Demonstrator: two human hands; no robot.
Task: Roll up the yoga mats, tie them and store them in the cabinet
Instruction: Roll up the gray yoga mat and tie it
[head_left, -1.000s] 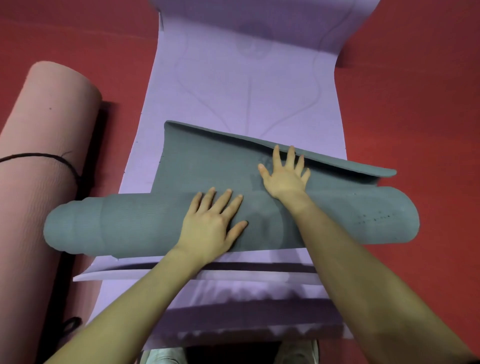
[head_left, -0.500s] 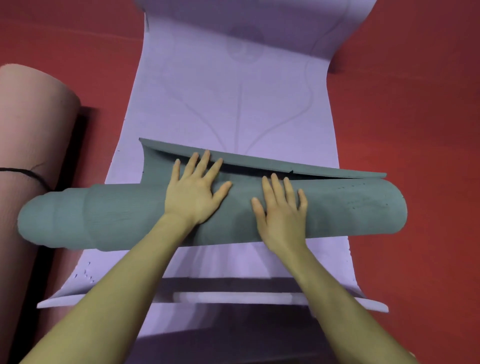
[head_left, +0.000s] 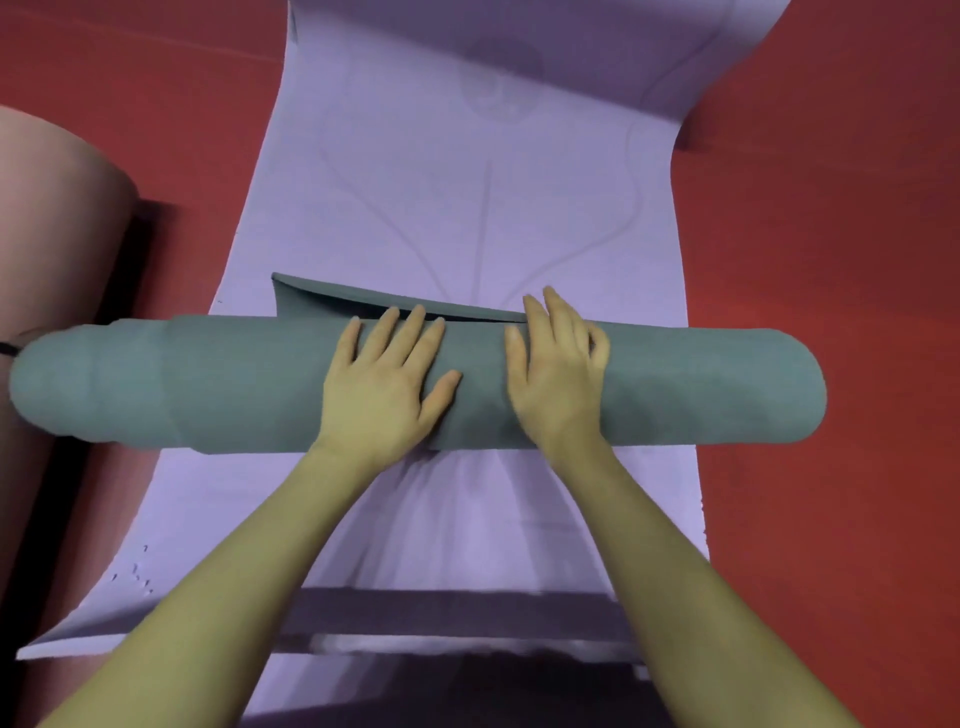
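Note:
A grey-green yoga mat (head_left: 701, 384) lies as a thick roll across a flat lilac mat (head_left: 441, 197). Only a narrow strip of its free end still shows beyond the roll, left of centre. My left hand (head_left: 384, 384) presses flat on top of the roll near its middle, fingers spread. Beside it my right hand (head_left: 556, 374) also presses on the roll, its fingers reaching over the far side. The roll's left end is uneven, with inner layers sticking out.
A rolled pink mat (head_left: 57, 218) with a black cord around it lies at the left edge, its end touching the grey roll. Red floor (head_left: 831, 234) surrounds the mats. The lilac mat's near end curls up in front of me.
Both hands have pushed the grey roll away from me. The flat free flap has shrunk to a thin strip, and the roll has grown thicker.

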